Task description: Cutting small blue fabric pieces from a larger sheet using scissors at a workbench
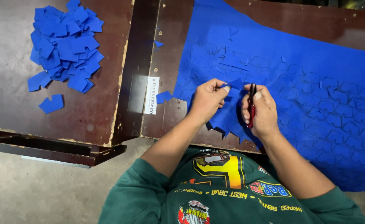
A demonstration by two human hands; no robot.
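Dark brown wooden tabletops (8, 99) fill the view, two of them set side by side with a narrow seam between, and grey concrete floor (33, 195) shows below their near edge. Over the right-hand top lies a large sheet of blue fabric (315, 83), scored all over with cut outlines and hanging ragged at the near edge. On the left-hand top, well apart from the sheet, sits a heap of blue cut pieces (64, 43), with a few loose ones just beside it. A white label strip (151, 95) is stuck near the seam. At the sheet's near edge, the left hand (207, 99) pinches a small flap of the fabric between thumb and fingers. Just beside it, the right hand (262, 110) is closed around small red-handled snips (252, 108), blades pointing away toward the flap.
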